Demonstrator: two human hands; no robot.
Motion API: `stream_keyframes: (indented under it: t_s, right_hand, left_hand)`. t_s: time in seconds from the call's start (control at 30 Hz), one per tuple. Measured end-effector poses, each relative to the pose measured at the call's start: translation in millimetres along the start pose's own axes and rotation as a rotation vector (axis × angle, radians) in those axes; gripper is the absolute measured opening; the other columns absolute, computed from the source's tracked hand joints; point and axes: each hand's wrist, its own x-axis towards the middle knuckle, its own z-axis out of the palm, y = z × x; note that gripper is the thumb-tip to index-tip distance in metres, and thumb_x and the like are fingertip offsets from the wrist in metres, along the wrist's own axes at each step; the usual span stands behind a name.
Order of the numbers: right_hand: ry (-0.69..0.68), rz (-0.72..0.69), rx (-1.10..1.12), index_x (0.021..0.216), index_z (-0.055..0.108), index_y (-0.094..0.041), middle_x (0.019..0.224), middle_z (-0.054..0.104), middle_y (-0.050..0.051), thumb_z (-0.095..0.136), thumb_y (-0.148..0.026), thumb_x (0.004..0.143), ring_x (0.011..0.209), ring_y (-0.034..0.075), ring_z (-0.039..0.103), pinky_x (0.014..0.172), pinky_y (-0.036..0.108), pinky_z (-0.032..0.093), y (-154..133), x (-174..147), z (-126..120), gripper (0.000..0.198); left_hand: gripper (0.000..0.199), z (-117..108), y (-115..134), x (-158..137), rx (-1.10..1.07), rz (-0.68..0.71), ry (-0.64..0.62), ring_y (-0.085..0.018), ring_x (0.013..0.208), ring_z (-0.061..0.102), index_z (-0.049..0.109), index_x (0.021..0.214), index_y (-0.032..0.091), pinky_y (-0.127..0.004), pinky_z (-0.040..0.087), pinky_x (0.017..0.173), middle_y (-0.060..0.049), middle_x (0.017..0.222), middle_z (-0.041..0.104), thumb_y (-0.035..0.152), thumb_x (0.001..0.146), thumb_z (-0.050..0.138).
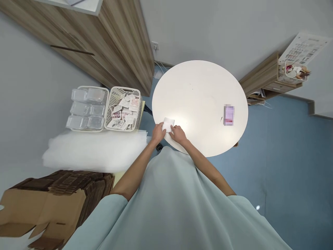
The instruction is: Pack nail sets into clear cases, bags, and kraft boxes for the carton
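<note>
Between my two hands is a small white rectangular card or packet, over the left front edge of the round white table. Fingers of my left hand grip its left side, with the thumb on its lower left. On the right, my right hand pinches it near the lower right corner. Any print on its face is too faint to read. A purple and pink rectangular item, blurred out, lies toward the table's right side.
To the left stand a white basket of printed cards and another basket with clear plastic boxes. White sheeting and flattened cardboard boxes lie nearer me. A wooden cabinet rises behind; a shelf unit stands right.
</note>
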Motion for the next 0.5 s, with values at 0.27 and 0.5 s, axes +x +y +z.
stream_keyframes:
  t_s: [0.27, 0.5]
  right_hand:
    - [0.076, -0.01, 0.084, 0.16, 0.048, -0.015, 0.129, 0.066, 0.016, 0.051, -0.031, 0.109, 0.121, 0.03, 0.057, 0.1, 0.04, 0.052, 0, -18, -6, 0.053]
    - [0.213, -0.071, 0.264, 0.149, 0.061, -0.021, 0.125, 0.068, 0.013, 0.052, -0.028, 0.107, 0.12, 0.03, 0.059, 0.101, 0.046, 0.055, 27, -55, -1, 0.043]
  left_hand:
    - [0.045, -8, -3, -22, -0.054, -0.022, 0.087, -0.032, 0.121, 0.067, 0.063, 0.139, 0.015, -0.046, 0.052, 0.109, -0.018, 0.136, 0.065, 0.023, 0.095, 0.058]
    - [0.04, 4, 16, -67, -0.2, -0.036, 0.134, -0.028, 0.113, 0.07, 0.065, 0.135, 0.018, -0.045, 0.056, 0.104, -0.014, 0.131, 0.069, 0.024, 0.096, 0.059]
